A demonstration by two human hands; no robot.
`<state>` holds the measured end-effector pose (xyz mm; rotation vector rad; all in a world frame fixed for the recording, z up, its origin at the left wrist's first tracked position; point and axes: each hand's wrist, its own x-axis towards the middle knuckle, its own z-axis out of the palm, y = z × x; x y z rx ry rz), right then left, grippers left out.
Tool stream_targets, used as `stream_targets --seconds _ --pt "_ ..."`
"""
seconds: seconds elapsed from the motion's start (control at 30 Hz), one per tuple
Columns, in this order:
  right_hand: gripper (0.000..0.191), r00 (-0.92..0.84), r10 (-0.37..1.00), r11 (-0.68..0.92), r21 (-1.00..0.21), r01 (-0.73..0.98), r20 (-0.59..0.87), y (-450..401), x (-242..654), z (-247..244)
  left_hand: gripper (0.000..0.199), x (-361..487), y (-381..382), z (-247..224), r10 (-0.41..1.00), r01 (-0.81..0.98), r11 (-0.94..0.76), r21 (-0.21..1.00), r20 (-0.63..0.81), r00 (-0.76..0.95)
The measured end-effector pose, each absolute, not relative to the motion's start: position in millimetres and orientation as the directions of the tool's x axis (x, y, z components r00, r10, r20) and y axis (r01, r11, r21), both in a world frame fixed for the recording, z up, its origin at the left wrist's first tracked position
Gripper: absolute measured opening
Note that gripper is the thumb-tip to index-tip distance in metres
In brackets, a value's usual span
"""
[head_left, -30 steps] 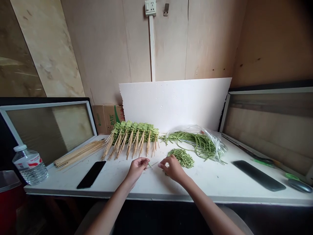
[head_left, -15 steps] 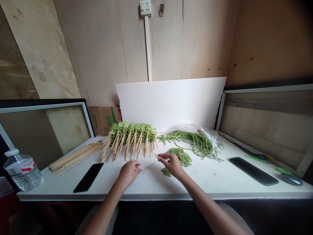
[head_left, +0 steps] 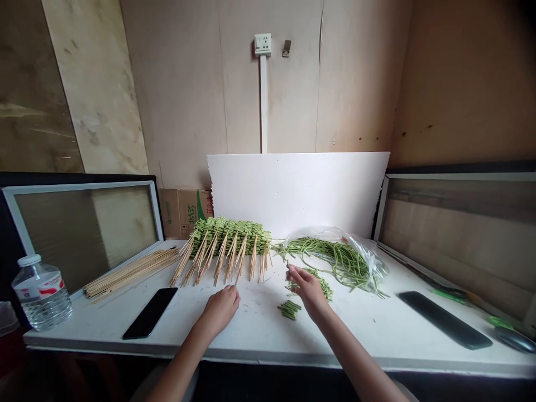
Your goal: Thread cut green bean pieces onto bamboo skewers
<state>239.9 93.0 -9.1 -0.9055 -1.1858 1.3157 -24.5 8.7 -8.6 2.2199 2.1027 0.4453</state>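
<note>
My left hand (head_left: 222, 306) is closed above the middle of the table, gripping a thin bamboo skewer (head_left: 237, 281) of which only a short end shows. To its right, the fingertips of my right hand (head_left: 309, 288) pinch a short piece of green bean (head_left: 287, 263). Behind and partly under that hand lies a pile of cut bean pieces (head_left: 325, 287), and a smaller group of cut pieces (head_left: 288, 309) rests nearer the table's front. Filled bean skewers (head_left: 230, 237) are stacked at the back left, their bare sticks pointing toward me.
Loose bamboo skewers (head_left: 129, 273) and a black phone (head_left: 151, 314) lie at left, near a water bottle (head_left: 43, 296). Long uncut beans (head_left: 330, 254) spill from a plastic bag (head_left: 368, 254). A dark flat object (head_left: 444, 319) and a mouse (head_left: 515, 339) are at right.
My right hand has moved right, still pinching a bean piece. My left hand has turned, so the skewer no longer points right across the table. The whole view has shifted slightly with the head.
</note>
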Motion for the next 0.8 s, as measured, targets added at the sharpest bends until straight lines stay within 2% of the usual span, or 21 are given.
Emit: stream_targets --seconds 0.13,0.2,0.33,0.8 --pt "0.039 -0.116 0.991 0.023 -0.93 -0.367 0.07 99 245 -9 0.028 -19 4 8 0.961 0.882 -0.155 0.446 0.273 0.03" --pt "0.037 -0.138 0.988 0.008 -0.904 -0.427 0.074 100 246 -7 0.032 -15 0 15 0.931 0.834 -0.251 0.492 0.359 0.068" --pt "0.033 -0.214 0.967 0.008 -0.862 -0.506 0.135 99 247 -1 0.034 -8 -5 21 0.887 0.799 -0.341 0.495 0.452 0.099" --pt "0.033 -0.222 0.961 0.026 -0.853 -0.521 0.165 97 250 3 0.033 -2 -6 16 0.876 0.785 -0.364 0.502 0.47 0.106"
